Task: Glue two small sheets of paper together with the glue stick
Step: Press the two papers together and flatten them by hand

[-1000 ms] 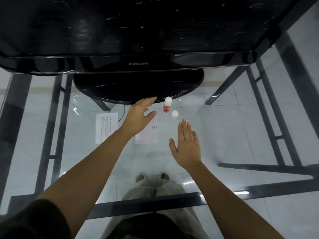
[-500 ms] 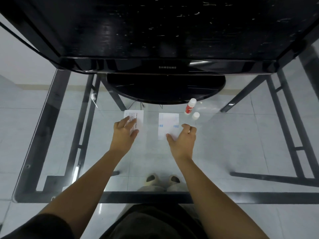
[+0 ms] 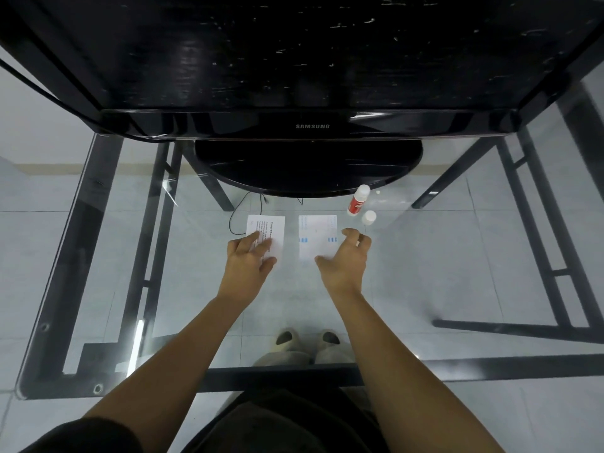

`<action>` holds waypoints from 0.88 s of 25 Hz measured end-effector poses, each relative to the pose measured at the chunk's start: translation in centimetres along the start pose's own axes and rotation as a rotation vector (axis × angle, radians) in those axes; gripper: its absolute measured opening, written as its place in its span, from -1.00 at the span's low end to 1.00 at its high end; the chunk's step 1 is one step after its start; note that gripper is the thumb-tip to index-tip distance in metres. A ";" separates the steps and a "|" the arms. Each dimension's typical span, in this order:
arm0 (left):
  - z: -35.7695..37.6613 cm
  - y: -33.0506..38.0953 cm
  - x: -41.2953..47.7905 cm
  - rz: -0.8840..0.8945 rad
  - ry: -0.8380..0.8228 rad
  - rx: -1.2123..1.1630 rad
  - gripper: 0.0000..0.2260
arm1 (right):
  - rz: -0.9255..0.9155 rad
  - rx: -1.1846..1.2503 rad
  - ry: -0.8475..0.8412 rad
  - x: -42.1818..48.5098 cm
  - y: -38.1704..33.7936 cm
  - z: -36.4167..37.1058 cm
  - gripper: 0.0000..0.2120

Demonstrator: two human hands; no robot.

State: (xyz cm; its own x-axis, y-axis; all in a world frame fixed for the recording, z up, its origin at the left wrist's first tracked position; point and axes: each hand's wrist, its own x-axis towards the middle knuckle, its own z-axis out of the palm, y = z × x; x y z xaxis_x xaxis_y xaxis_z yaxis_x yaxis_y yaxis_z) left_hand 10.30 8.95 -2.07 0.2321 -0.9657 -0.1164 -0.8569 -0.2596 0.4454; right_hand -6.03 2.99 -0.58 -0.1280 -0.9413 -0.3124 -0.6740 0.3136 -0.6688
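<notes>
Two small white sheets lie side by side on the glass table. My left hand (image 3: pixel 250 261) rests with its fingers flat on the lower part of the left sheet (image 3: pixel 270 228), which has printed text. My right hand (image 3: pixel 344 261) hovers curved at the lower right corner of the right sheet (image 3: pixel 315 237), which has blue marks, with its thumb touching the near edge. The red and white glue stick (image 3: pixel 358 201) stands upright to the right behind the sheets. Its white cap (image 3: pixel 368 217) sits beside it.
A black Samsung monitor (image 3: pixel 312 125) with a round stand (image 3: pixel 307 165) fills the far side of the glass table (image 3: pixel 457 256). Black table frame bars run on both sides. A thin cable (image 3: pixel 238 210) loops behind the left sheet. My feet show through the glass.
Both hands have drawn back from near the glue stick and come down onto the sheets, left hand on the left sheet, right hand at the right one. The view has shifted left.
</notes>
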 end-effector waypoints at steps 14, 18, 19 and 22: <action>-0.7 1.3 1.0 -0.398 0.037 -0.375 -0.60 | -0.027 0.015 -0.055 0.2 -0.3 -0.8 -0.36; -1.3 0.8 1.6 -0.404 0.028 -0.405 -0.63 | -0.096 0.040 -0.118 0.3 0.2 -0.9 -0.42; -1.4 0.7 1.6 -0.401 0.026 -0.395 -0.63 | -0.119 0.042 -0.137 0.2 0.4 -0.9 -0.45; -1.3 0.8 1.4 -0.382 0.011 -0.393 -0.65 | -0.168 0.079 -0.139 -0.2 1.5 -1.5 -0.58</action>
State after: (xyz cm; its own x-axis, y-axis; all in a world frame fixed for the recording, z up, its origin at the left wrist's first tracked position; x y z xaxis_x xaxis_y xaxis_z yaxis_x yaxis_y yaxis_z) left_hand 10.55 7.37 -0.71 0.4996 -0.8025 -0.3262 -0.4746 -0.5687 0.6718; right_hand -8.10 3.46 -0.51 0.0863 -0.9566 -0.2782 -0.6178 0.1677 -0.7683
